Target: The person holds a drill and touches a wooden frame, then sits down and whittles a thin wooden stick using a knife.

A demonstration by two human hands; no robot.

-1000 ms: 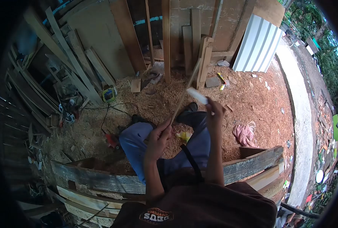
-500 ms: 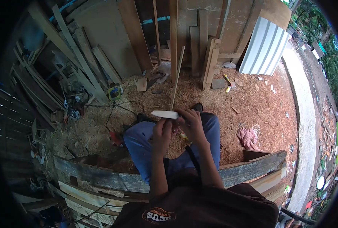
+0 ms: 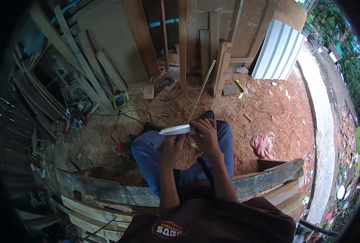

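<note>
A pale, smooth, pointed piece (image 3: 175,130), shaped like a short blade, lies crosswise between my hands over my lap, its tip to the left. My left hand (image 3: 173,148) is closed and grips it from below, near its middle. My right hand (image 3: 205,135) has its fingers bent around the right end of the piece. A thin wooden stick (image 3: 200,93) slants up and away from beside that end. Whether it is joined to the piece or pinched by my right fingers is hidden.
Wood shavings (image 3: 269,109) cover the ground. Behind me a dark plank (image 3: 107,190) runs across. Boards (image 3: 141,40) and a white corrugated sheet (image 3: 279,50) lean at the back. A red tool (image 3: 122,150), a yellow tape measure (image 3: 119,100) and a pink cloth (image 3: 263,146) lie around.
The far end of the stick has swung to the right and lower. The pale piece has turned slightly, showing more of its near side, and both hands have shifted a little with it.
</note>
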